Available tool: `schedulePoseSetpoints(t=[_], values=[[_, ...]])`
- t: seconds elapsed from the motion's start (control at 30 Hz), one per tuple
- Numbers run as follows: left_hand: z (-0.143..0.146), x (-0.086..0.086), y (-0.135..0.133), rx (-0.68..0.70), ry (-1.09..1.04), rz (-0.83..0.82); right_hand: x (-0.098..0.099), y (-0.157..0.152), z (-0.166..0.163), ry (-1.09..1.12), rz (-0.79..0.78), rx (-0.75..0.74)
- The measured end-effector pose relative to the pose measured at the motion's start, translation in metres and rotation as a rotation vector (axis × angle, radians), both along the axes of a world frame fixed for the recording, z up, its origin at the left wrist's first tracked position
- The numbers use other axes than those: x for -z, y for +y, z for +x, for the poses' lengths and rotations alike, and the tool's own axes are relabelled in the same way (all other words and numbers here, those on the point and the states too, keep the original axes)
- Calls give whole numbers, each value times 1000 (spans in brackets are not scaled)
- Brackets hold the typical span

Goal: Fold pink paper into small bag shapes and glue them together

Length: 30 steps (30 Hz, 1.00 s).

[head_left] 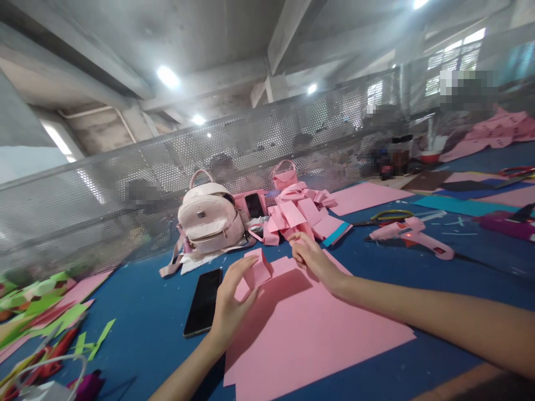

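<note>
Left hand (230, 295) grips a folded pink paper piece (261, 268) between thumb and fingers, over the far part of some pink sheets (326, 334); right hand (311, 257) is curled, though whether it pinches anything I cannot tell. Beneath spreads the blue worktop (146, 312), the sheets reaching toward its near edge. By its far edge sits a pale backpack (209, 211). Right of the sheets lies a pink glue gun (403, 231), left a black phone (203, 303)

Remotely, I see a pale-pink backpack (209, 214), blue tabletop (152, 317) beneath it, black phone (202, 305) and plain pink sheets (321, 328) before it.
</note>
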<state>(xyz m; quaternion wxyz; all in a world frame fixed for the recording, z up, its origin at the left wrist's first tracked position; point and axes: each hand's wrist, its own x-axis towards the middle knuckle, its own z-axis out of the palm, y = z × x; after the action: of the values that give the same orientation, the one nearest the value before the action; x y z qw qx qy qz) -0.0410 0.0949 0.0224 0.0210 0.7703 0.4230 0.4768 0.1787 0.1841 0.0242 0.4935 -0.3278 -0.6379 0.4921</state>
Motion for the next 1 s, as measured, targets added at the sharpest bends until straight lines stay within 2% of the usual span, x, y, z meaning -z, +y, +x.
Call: schedulePoseSetpoints(t=[0.1, 0.2, 0.3, 0.4, 0.57, 0.77, 1.0], values=[[1, -2, -1, -2, -31, -22, -6, -3, 5, -39, 230, -13], [3, -3, -2, -7, -56, -40, -10, -9, 7, -122, 432, -127], [5, -3, -4, -1, -71, -40, -8, -11, 5, -191, 562, -221], [7, -4, -6, 9, -63, -38, -3, -12, 2, -214, 634, -232], [7, -3, -7, 24, -68, -41, -2, -17, 1, -190, 667, -210], [7, -2, -6, 20, -108, -69, -4, -22, 0, -150, 616, -213], [11, 3, -3, 9, -325, -291, -7, -23, 0, -121, 537, -185]])
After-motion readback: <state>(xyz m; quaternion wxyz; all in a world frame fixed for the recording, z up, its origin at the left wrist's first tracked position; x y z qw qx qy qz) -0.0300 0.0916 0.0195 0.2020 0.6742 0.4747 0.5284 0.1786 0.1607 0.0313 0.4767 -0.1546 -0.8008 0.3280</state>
